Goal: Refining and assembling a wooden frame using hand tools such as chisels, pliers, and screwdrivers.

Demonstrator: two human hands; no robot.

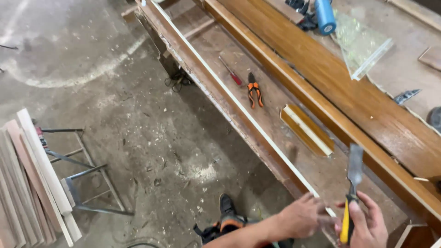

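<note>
Pliers [255, 95], screwdriver [230, 71], perhaps offcut [307, 130] beyond chisel [352, 190].

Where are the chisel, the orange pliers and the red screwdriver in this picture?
chisel [354, 169]: head view, on the flat metal blade above the yellow handle.
orange pliers [255, 92]: head view, on the orange handles.
red screwdriver [235, 79]: head view, on the red handle.

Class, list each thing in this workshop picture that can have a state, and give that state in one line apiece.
chisel: held upright, blade up
right hand: gripping the chisel's yellow handle
left hand: resting on the frame edge
pliers: lying flat, handles slightly apart
screwdriver: lying flat
short wood offcut: lying loose
plastic bag: lying flat
</note>
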